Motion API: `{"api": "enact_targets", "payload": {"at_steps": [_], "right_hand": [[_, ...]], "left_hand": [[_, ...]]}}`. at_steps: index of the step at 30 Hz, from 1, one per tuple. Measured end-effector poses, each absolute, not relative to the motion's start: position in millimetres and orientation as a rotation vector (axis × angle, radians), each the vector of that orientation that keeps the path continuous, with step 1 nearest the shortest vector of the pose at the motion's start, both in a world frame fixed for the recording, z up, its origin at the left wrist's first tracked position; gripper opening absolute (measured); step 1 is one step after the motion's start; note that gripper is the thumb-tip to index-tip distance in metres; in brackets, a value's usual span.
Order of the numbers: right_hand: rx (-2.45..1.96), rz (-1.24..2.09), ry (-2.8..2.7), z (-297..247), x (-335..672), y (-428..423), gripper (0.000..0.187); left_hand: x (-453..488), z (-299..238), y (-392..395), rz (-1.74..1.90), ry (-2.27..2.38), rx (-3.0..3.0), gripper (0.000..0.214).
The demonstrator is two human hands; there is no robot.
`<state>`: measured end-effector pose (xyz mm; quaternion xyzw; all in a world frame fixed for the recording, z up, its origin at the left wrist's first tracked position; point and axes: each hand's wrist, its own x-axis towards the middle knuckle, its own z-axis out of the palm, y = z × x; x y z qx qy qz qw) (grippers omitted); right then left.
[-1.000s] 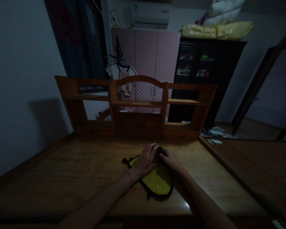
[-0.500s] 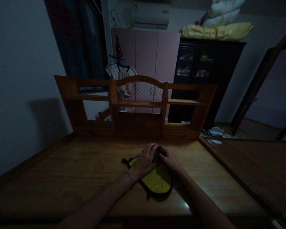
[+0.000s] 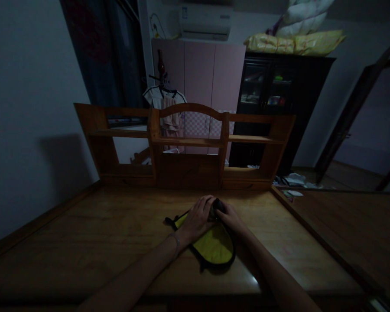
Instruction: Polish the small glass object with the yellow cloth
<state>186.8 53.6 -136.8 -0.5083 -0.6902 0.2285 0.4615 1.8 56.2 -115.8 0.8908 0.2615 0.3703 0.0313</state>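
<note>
A flat yellow fabric piece with black edging [image 3: 213, 248] lies on the wooden desk in the head view; its exact kind is unclear. Small black tabs stick out at its left corner and lower edge. My left hand [image 3: 199, 216] lies across its upper part, fingers together and curled over a bunched dark portion. Close against it, my right hand [image 3: 229, 216] pinches a black part [image 3: 217, 203] at the top, thumb towards the left hand. Whether that black part belongs to the yellow piece is hidden by the fingers and the dim light.
Behind the hands, a wooden shelf unit [image 3: 188, 142] stands along the back of the desk [image 3: 117, 229]. A wall [image 3: 29, 143] borders the left side. A raised wooden edge [image 3: 307, 229] runs down the right, with papers [image 3: 294, 193] beyond it.
Both hands stay nearly in place. The yellow piece's left corner tab has shifted slightly to the left, and the black part by the right fingers has moved a little.
</note>
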Motion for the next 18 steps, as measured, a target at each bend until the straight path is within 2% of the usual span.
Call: {"api": "enact_targets", "payload": {"at_steps": [8,18], "right_hand": [[-1.206,0.582,-1.733,-138.3,188.8,56.0,0.028],[-1.238,0.567,-1.727,-144.7,190.9,59.6,0.032]], "left_hand": [[1.5,-115.6,55.7,1.139,0.775,2.756,0.071],[1.2,-114.0,55.3,1.166,0.747,2.737,0.069]]}}
